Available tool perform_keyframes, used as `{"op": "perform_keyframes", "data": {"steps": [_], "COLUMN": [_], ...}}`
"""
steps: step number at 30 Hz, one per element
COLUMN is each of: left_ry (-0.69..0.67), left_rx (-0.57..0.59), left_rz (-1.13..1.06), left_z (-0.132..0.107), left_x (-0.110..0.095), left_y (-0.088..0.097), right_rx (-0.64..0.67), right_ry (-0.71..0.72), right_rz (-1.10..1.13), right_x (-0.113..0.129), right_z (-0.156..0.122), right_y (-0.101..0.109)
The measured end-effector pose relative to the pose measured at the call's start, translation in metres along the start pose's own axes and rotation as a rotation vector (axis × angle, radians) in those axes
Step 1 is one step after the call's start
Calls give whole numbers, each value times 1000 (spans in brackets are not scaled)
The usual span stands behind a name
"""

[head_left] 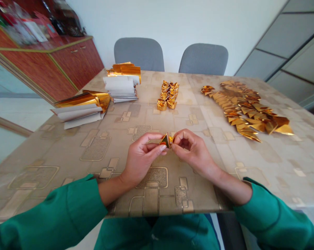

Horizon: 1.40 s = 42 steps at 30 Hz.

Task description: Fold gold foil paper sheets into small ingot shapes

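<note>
Between my two hands, above the near middle of the table, is a small folded piece of gold foil paper (165, 141) with a triangular face. My left hand (143, 155) pinches its left side between thumb and fingers. The thumb and forefinger of my right hand (192, 149) close on its right end. Further back stand two short rows of finished-looking gold paper ingots (168, 94). At the right lies a spread heap of flat, pointed gold paper folds (244, 109).
Stacks of gold and white paper sheets lie at the left (81, 108) and back left (122, 83) of the patterned table (94, 184). Two grey chairs (139, 52) stand behind it. A reddish wooden cabinet (75, 62) bears bags and boxes.
</note>
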<state>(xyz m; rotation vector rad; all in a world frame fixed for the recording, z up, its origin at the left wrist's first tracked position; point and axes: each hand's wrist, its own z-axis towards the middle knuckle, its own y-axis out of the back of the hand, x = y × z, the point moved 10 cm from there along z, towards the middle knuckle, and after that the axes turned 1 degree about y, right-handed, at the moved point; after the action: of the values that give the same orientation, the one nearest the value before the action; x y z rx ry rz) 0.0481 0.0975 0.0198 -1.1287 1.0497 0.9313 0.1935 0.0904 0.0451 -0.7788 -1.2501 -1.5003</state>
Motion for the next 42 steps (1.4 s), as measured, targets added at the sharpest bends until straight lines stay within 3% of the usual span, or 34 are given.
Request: {"op": "perform_keyframes", "data": {"steps": [8,18,25,33,39,42], "left_ry": [-80,25,-121,-245,-113,-117], "left_rx": [20,-12,7,23,24,48], "left_rz": [96,45,169,302,137,120], "left_z": [-2,3,-1,-3,-1,-1], "left_x": [-9,-1,-11,-24,-14,-13], "left_y": [-2,0,1,0,-3,-6], "right_rx": [-22,7,15,4,-15,-34], "right_ry": [78,107,35,75,64,78], "right_rz": [14,-33,-6,-20,-17,-22], "right_x": [8,14,7,13,13,15], "right_z": [2,0,1,-1,-1,-1], "right_y": [3,-3,-4,-3,-1,0]}}
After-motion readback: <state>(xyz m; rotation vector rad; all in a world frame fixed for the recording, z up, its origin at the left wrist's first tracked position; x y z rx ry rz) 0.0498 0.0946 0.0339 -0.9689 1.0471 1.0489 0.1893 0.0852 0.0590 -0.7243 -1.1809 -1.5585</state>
